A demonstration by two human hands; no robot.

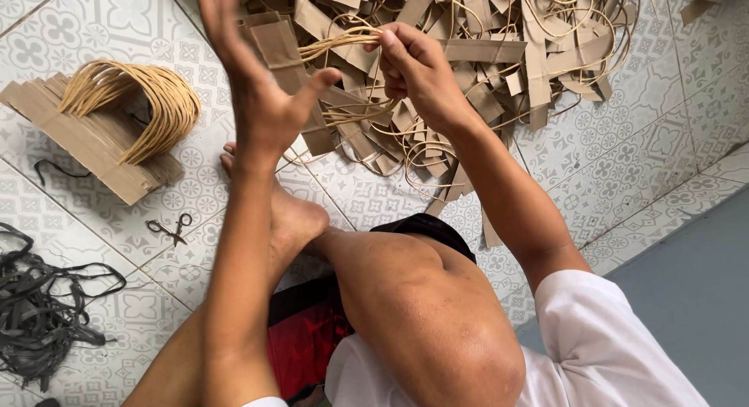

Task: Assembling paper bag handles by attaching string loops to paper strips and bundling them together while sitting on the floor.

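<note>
Patterned grey floor tiles (pixel 624 142) are covered by brown paper strips with tan cord loops (pixel 499 56); one tan cord bundle (pixel 335 44) is pinched by the right hand (pixel 417 64), while the left hand (pixel 257 87) is held wide open, empty.

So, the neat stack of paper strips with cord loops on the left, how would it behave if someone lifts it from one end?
The stack would probably sag and fan apart, since its brown strips look thin and lie loose, with no band visible. It is likely light for its size. The cord loops arch up by themselves, so they seem springy, not limp.

No packages, labels, signs, screens.
</note>
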